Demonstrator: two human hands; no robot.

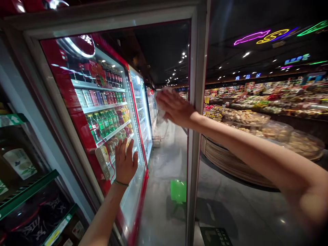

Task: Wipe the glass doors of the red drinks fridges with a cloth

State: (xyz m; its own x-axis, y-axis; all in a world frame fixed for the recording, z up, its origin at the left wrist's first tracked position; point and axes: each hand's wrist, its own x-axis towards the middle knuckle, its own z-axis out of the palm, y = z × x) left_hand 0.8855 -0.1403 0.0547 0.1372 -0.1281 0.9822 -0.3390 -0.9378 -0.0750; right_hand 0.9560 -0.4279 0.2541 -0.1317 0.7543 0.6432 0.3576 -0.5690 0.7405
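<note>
A glass door with a grey metal frame stands before me, and a lit drinks fridge shows through its pane. My right hand reaches across from the right, its fingers laid over a thin whitish cloth or tissue against the upper pane; motion blurs both a little. Lower down, my left hand has its fingers spread and holds nothing. It is at the glass beside a light-coloured handle plate; whether the palm touches the pane is hidden.
Shelves with bottles stand close on the left. Beyond the glass are a red-framed fridge and a green stool on the floor. A round display stand with packaged food is on the right.
</note>
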